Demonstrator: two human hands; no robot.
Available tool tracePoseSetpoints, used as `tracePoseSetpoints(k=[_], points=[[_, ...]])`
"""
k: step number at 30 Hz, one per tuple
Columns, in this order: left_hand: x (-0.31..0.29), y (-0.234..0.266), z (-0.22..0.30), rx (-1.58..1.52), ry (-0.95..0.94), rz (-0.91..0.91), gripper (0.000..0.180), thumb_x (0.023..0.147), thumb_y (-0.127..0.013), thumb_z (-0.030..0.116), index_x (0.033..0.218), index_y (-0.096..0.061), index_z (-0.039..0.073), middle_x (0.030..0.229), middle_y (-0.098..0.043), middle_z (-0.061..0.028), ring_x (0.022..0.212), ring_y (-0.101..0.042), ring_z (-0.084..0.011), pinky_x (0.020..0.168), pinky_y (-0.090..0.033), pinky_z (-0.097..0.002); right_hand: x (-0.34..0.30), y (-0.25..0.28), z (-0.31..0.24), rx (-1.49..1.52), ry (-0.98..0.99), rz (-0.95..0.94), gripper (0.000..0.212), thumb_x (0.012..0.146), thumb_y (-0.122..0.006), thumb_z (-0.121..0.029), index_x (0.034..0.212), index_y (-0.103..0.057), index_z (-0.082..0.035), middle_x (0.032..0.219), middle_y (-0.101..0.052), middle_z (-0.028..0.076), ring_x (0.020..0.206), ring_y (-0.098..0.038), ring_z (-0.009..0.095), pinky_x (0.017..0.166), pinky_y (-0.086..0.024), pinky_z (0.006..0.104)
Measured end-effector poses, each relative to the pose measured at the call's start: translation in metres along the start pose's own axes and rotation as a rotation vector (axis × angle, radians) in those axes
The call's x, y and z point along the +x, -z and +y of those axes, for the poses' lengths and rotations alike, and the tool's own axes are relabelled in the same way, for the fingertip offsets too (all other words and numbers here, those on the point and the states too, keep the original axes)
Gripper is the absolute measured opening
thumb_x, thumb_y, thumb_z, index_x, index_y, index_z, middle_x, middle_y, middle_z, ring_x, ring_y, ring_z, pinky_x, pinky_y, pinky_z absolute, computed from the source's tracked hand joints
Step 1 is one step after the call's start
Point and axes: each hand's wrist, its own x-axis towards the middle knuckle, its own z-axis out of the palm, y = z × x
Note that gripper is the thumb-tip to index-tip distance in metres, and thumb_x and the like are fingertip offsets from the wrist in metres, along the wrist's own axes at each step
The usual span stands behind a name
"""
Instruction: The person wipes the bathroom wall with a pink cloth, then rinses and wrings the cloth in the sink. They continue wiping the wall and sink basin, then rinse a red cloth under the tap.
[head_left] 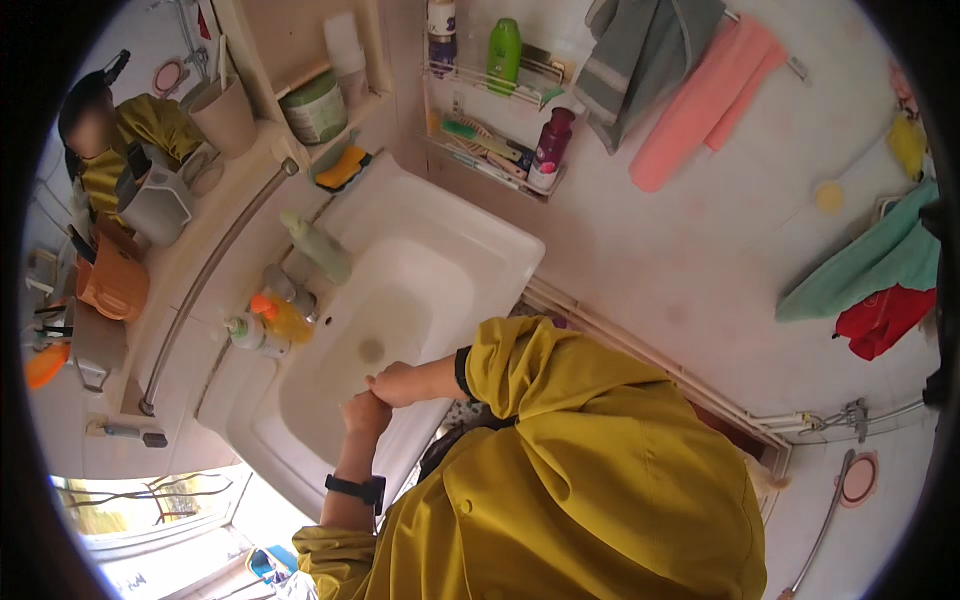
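Over the near part of the white washbasin (490,240), my two hands meet and touch. My left hand (366,413) is closed, its fingers curled, with a dark watch (357,490) on that wrist. Against it presses my right hand (396,384), also closed. Whatever they may hold is hidden by the fingers. Beyond them lies the drain (371,349). Along the basin's back ledge stand a pale green bottle (318,248), an orange-topped bottle (284,318) and a white pump bottle (256,337). The metal tap (292,290) is among them.
A yellow sponge (343,168) sits at the basin's far corner. On the left, a mirror shelf carries an orange mug (112,281) and grey cups. A wire rack (490,160) holds bottles and brushes. Grey (640,60) and pink towels (705,105) hang on the wall.
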Motion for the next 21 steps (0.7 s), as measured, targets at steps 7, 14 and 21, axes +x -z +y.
tracePoseSetpoints(k=[7,14,21], points=[[0.019,0.007,0.019,-0.713,-0.094,-0.257,0.015,0.073,-0.063,0.011,0.080,-0.051,0.004,0.056,-0.051,-0.0073,0.048,-0.052,-0.0196,0.042,-0.041,-0.0332,-0.038,0.051,0.019,-0.314,0.313,0.053,0.019,0.083,-0.043,-0.018,0.095,-0.051,-0.006,0.061,-0.060,0.013,0.060,-0.063,0.029,0.048,-0.047,0.0402],[0.035,0.034,0.090,-1.237,0.100,-0.505,0.014,0.073,-0.066,0.012,0.077,-0.053,0.012,0.058,-0.045,0.0026,0.048,-0.042,-0.0082,0.042,-0.032,-0.0235,-0.091,0.088,0.057,-0.194,0.239,0.156,0.018,0.078,-0.052,-0.022,0.089,-0.054,-0.008,0.082,-0.056,0.012,0.079,-0.059,0.027,0.066,-0.047,0.0392],[0.071,0.056,0.162,-0.872,-0.328,-0.446,0.028,0.076,-0.069,0.026,0.087,-0.058,0.003,0.070,-0.059,-0.0039,0.060,-0.054,-0.0119,0.055,-0.045,-0.0258,-0.175,0.131,0.093,-0.097,-0.066,-0.018,0.021,0.079,-0.055,-0.023,0.092,-0.058,-0.007,0.089,-0.056,0.015,0.092,-0.054,0.031,0.078,-0.045,0.0385]])
